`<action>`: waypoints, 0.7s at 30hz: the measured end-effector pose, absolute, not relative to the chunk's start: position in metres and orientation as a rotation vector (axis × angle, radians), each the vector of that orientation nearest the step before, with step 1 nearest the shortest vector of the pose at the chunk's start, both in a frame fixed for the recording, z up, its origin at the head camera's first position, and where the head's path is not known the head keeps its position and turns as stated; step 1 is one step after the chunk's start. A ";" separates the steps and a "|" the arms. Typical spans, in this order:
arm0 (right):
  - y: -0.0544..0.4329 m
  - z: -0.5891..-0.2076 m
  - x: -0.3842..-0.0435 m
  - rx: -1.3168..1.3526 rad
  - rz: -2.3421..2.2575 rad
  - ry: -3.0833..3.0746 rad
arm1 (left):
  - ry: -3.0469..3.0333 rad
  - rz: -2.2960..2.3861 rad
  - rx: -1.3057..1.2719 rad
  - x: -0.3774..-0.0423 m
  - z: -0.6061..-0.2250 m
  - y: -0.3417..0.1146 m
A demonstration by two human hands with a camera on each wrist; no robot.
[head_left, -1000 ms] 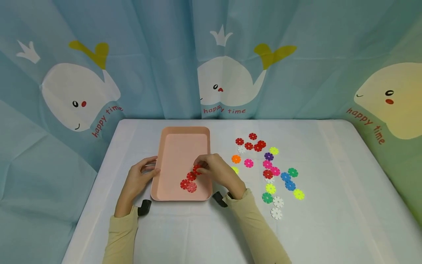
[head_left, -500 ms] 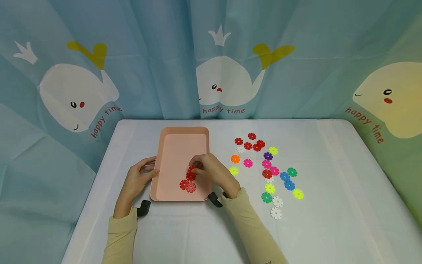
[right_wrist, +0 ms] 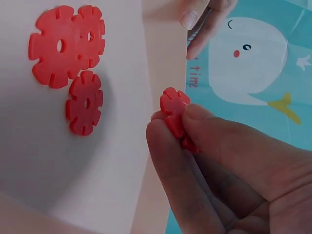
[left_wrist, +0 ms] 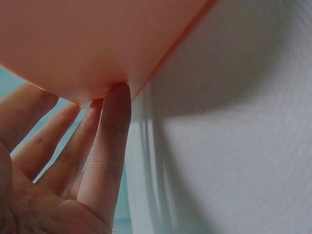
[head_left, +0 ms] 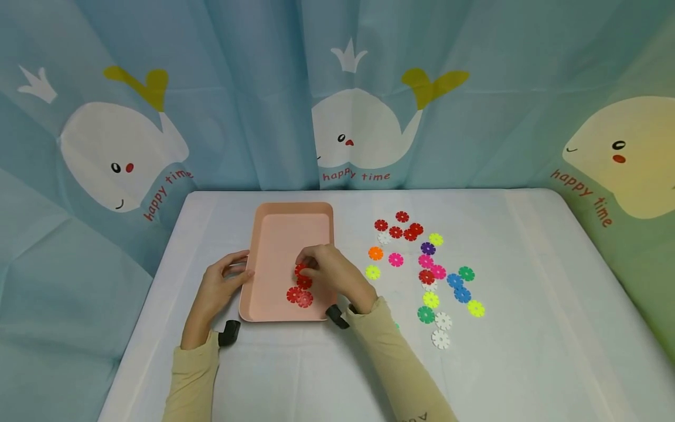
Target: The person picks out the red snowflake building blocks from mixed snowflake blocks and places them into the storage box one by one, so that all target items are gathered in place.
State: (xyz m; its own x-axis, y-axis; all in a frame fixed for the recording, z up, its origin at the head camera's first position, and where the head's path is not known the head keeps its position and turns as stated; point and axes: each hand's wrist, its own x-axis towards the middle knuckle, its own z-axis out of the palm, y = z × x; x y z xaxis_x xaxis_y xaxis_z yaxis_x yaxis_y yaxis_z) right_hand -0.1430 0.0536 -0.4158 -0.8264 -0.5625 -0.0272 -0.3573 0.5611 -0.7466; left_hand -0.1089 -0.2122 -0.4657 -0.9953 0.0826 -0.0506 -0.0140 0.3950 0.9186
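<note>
My right hand (head_left: 329,266) is over the pink tray (head_left: 287,209). Between thumb and fingers it pinches a red, notched snowflake disc (right_wrist: 174,105), partly hidden by the fingertips in the right wrist view. Beneath and near it in the tray lie a dark red disc (head_left: 304,282), another red disc (head_left: 293,295) and a lighter red disc (head_left: 305,299), the last two overlapping. My left hand (head_left: 217,288) touches the tray's left side. In the left wrist view its fairly straight fingers (left_wrist: 111,141) rest against the tray's outer wall.
Right of the tray, loose discs lie scattered on the white table: several red ones (head_left: 396,232), an orange one (head_left: 375,253), blue ones (head_left: 462,294), a purple one (head_left: 428,248) and white ones (head_left: 440,339). A blue whale-print curtain (head_left: 263,105) hangs behind the table.
My right hand has moved left over the tray with the red snowflake disc, closer above the dark red one. The left hand stays at the tray's side.
</note>
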 end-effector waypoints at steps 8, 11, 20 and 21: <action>0.047 -0.417 -0.147 -0.768 -1.105 2.504 | 2.560 1.680 0.080 -0.110 -0.469 -0.213; 0.045 -0.418 -0.148 -0.757 -1.095 2.495 | 2.552 1.682 0.073 -0.109 -0.469 -0.213; 0.041 -0.423 -0.151 -0.733 -1.061 2.483 | 2.529 1.713 0.067 -0.108 -0.467 -0.212; 0.041 -0.423 -0.151 -0.737 -1.057 2.480 | 2.527 1.715 0.067 -0.108 -0.467 -0.212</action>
